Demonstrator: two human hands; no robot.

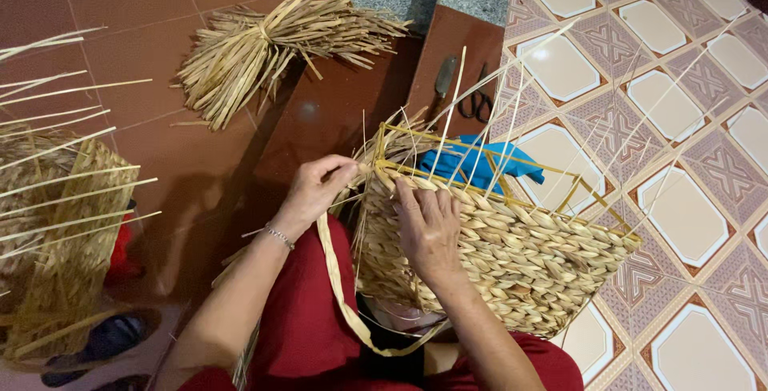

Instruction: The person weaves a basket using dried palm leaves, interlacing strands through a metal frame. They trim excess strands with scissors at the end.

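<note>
Both grips work a half-woven basket (512, 255) resting on the person's lap: the left hand (314, 191) pinches a flat straw strand (340, 287) at the basket's corner, while the right hand (428, 231) lies with fingers spread on the woven side. Beyond, scissors (478, 103) and a straw bundle (272, 43) lie on the floor.

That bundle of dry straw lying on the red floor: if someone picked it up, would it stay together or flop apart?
The straw bundle looks tied near its middle, so it would probably lift as one piece. Its splayed ends suggest loose strands might bend or shed. Being thin dry fibre, it is likely light for its size.
</note>
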